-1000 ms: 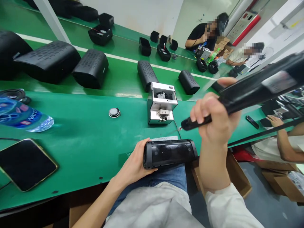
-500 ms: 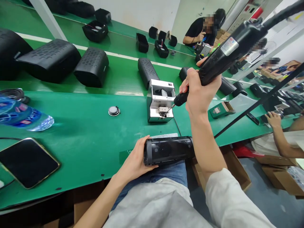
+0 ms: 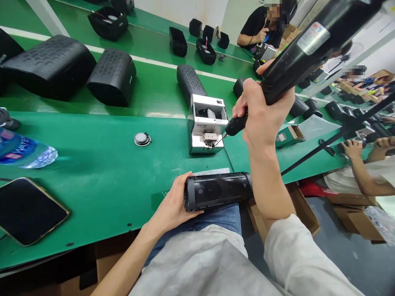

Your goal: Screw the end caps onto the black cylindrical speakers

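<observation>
My right hand (image 3: pixel 267 111) is wrapped round a black electric screwdriver (image 3: pixel 296 53), held slantwise with its bit pointing down and left. The bit's tip meets the front outlet of a silver screw feeder (image 3: pixel 207 125); whether a screw sits on it is too small to tell. My left hand (image 3: pixel 174 199) grips the left end of a black speaker body (image 3: pixel 219 191), which lies at the table's front edge above my lap. My right forearm hides the speaker's far right end. A small round speaker driver (image 3: pixel 142 139) lies on the green table left of the feeder.
A water bottle (image 3: pixel 24 148) and a phone (image 3: pixel 32 211) lie at the left. Black speaker housings (image 3: pixel 112 78) stand on the green line behind. Right of my arm are a green box (image 3: pixel 288 136) and a dark slanting bar (image 3: pixel 314 152). Co-workers sit across and at right.
The view has shifted slightly, so most things on the table appear a little further left and higher. Both hands keep their holds, and the screwdriver's bit stays at the feeder.
</observation>
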Demonstrator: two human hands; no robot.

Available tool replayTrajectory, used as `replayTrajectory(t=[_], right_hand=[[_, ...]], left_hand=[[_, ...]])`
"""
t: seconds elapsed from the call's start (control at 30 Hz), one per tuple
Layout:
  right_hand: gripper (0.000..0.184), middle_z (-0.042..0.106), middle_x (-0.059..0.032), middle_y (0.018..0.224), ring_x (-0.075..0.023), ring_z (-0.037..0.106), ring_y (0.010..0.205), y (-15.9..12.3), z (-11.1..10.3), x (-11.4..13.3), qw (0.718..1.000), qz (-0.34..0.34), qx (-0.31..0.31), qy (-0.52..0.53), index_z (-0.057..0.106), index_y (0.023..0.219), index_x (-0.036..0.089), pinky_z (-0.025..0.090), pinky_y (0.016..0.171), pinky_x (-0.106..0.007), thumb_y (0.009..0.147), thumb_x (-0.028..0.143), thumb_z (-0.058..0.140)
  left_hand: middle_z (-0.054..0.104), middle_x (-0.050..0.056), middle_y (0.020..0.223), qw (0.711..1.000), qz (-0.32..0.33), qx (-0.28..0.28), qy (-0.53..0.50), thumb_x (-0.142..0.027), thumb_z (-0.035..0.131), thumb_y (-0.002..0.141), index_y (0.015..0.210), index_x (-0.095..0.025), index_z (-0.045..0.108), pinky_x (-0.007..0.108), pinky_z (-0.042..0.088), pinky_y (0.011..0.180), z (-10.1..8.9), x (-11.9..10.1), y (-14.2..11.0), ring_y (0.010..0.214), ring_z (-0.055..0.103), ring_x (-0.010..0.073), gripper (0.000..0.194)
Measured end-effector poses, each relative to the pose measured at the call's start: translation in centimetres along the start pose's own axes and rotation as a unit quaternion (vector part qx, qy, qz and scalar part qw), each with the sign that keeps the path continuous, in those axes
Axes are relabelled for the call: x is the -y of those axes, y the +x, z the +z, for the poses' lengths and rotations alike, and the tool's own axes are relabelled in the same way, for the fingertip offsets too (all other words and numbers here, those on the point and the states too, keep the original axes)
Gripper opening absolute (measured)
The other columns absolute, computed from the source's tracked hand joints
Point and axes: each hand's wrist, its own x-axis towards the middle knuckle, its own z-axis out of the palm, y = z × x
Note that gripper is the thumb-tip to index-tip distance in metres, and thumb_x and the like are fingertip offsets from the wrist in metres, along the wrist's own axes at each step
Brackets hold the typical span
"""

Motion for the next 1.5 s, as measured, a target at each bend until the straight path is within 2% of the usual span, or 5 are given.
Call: replayTrajectory(t=[0.3, 0.87, 1.17, 1.3, 1.5], right_hand=[[0.023, 0.048, 0.0092, 0.059, -0.0133, 0.044, 0.043, -2.6, -6.3, 4.1, 0.993, -0.063, -0.005, 0.099, 0.069, 0.098, 0.028, 0.035, 0.04, -0.032, 0.087, 0.015, 0.085], [0.029, 0.056, 0.0093, 0.06, -0.0131, 0.048, 0.039, -6.5, -7.0, 1.5, 0.993, 0.029, 0.019, 0.109, 0.07, 0.101, 0.03, 0.045, 0.041, -0.031, 0.083, 0.022, 0.092], [0.027, 0.038, 0.0014, 0.055, -0.0222, 0.033, 0.043, -8.7, -6.3, 0.5, 0.993, 0.083, -0.075, 0.042, 0.073, 0.084, 0.047, 0.029, 0.048, -0.05, 0.067, 0.035, 0.089], [0.033, 0.047, 0.0043, 0.051, -0.0183, 0.036, 0.036, -8.5, -6.9, -0.3, 0.992, 0.044, -0.044, 0.111, 0.071, 0.082, 0.037, 0.031, 0.038, -0.042, 0.063, 0.021, 0.092], [0.031, 0.063, 0.0086, 0.066, -0.0106, 0.053, 0.04, -8.2, -7.6, -1.8, 0.983, 0.007, 0.042, 0.179, 0.065, 0.097, 0.026, 0.047, 0.041, -0.025, 0.085, 0.019, 0.092]], left_hand=[[0.048, 0.018, 0.165, 1.0, 0.008, -0.004, 0.003, -0.043, 0.093, 0.086, 0.171, -0.033, 0.021, 0.066, 0.052, 0.126, 0.1, 0.5, 0.1, 0.154, 0.056, 0.0439, 0.111], [0.052, 0.018, 0.162, 0.999, -0.006, -0.014, -0.028, -0.033, 0.101, 0.076, 0.166, -0.03, 0.032, 0.065, 0.051, 0.127, 0.1, -0.1, -0.2, 0.152, 0.058, 0.042, 0.114], [0.058, 0.02, 0.154, 0.998, 0.01, -0.006, -0.064, -0.041, 0.112, 0.059, 0.159, -0.025, 0.038, 0.059, 0.055, 0.122, 0.0, 0.0, 0.5, 0.144, 0.061, 0.0441, 0.125], [0.055, 0.02, 0.157, 0.998, 0.006, -0.007, -0.061, -0.038, 0.11, 0.065, 0.161, -0.027, 0.034, 0.061, 0.052, 0.125, 0.2, -0.1, 0.3, 0.148, 0.058, 0.043, 0.122], [0.049, 0.019, 0.164, 0.999, -0.011, -0.003, -0.029, -0.029, 0.102, 0.075, 0.165, -0.031, 0.027, 0.065, 0.047, 0.129, 0.1, 0.2, 0.1, 0.154, 0.054, 0.0421, 0.117]])
